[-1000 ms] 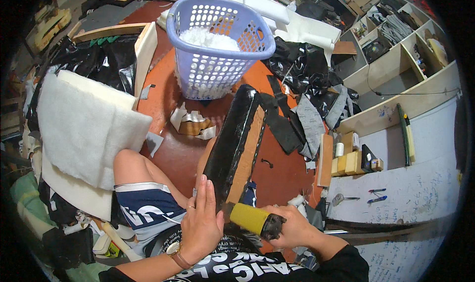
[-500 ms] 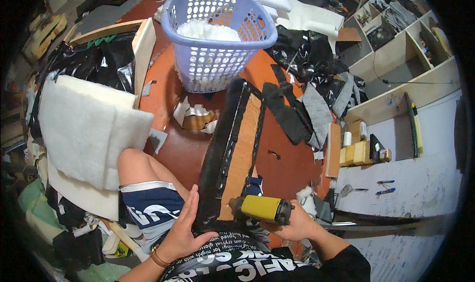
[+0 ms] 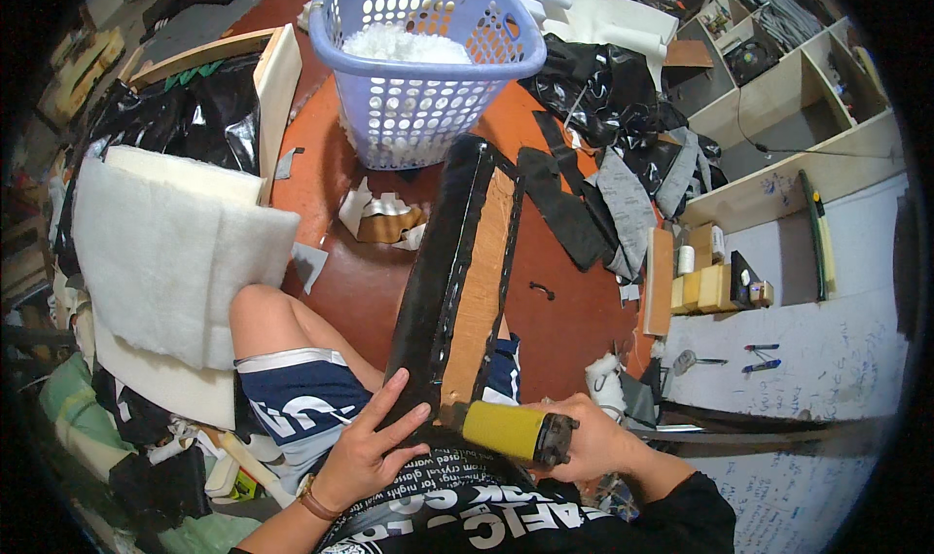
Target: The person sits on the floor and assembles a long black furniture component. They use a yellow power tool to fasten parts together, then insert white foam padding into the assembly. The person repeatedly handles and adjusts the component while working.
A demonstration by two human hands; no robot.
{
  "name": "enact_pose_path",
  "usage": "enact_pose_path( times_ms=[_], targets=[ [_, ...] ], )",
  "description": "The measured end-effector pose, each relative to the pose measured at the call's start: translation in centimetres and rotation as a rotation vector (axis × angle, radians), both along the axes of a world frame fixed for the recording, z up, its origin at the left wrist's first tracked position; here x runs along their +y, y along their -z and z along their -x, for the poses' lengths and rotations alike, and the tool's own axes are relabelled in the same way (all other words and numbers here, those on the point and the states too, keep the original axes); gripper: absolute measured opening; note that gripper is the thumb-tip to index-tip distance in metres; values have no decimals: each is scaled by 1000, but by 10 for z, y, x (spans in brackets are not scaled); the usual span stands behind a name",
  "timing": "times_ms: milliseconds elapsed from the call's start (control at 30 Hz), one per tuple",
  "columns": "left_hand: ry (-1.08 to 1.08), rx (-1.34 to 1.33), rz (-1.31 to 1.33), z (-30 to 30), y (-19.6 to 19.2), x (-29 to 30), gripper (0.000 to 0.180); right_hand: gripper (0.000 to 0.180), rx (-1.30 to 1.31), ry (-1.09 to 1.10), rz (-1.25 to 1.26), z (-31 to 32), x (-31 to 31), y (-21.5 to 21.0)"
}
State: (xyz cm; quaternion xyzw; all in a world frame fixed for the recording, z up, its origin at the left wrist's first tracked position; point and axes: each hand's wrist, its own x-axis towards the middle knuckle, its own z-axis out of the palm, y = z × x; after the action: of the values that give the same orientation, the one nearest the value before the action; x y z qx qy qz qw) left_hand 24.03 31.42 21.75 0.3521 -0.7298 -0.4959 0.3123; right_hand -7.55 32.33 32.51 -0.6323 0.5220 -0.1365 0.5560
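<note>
A long panel (image 3: 474, 284), bare wood in the middle with black vinyl (image 3: 430, 272) wrapped over its edges and fixed by rows of staples, leans upright over my lap. My right hand (image 3: 592, 443) is closed round the handle of a yellow-bodied staple gun (image 3: 506, 431). The gun's nose meets the near end of the panel, where wood and vinyl join. At the panel's lower left corner, my left hand (image 3: 379, 449) has its fingers spread, their tips against the black vinyl. Part of the gun's handle is hidden by my right hand.
A lilac basket (image 3: 420, 116) with white fluffy stuffing stands beyond the panel. White padding sheets (image 3: 180, 257) lean at the left against a wooden frame (image 3: 279, 102). Black and grey fabric scraps (image 3: 574, 214) lie right of the panel. Further right is a white board (image 3: 778, 369) with pens and foam blocks.
The staple gun has shifted slightly right, its nose staying near the panel's lower end. My left fingers have spread and moved right onto the panel's corner.
</note>
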Motion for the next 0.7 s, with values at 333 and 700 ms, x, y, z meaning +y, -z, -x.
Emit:
enact_pose_path(
  times_ms=[333,700],
  targets=[
    [1,-18,18,3,-1,2,76,59,186,-248,-60,-16,-21,-17],
    [-110,-3,-75,3,-5,1,81,57,334,-301,-33,-23,-17,-8]
  ],
)
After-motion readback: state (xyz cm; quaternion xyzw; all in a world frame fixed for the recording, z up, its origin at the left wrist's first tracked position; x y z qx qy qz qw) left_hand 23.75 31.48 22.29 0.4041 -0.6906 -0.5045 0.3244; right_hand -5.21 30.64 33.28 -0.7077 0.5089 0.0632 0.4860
